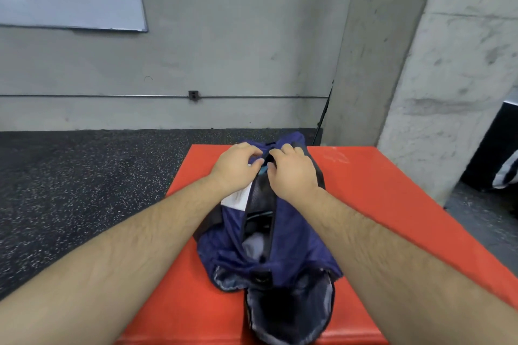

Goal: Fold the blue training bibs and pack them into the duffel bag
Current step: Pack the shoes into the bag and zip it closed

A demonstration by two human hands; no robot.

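Duffel bag (291, 235) lies lengthwise on red tabletop (378, 204), top opening gaping. At its far end, left hand (236, 164) and right hand (291, 171), fingers curled, pinch its fabric.

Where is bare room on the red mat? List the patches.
Widest bare patch: red mat between the duffel bag and the concrete pillar. A narrower strip lies left of the bag. Crowded: the bag's far end, where left hand and right hand pinch it.
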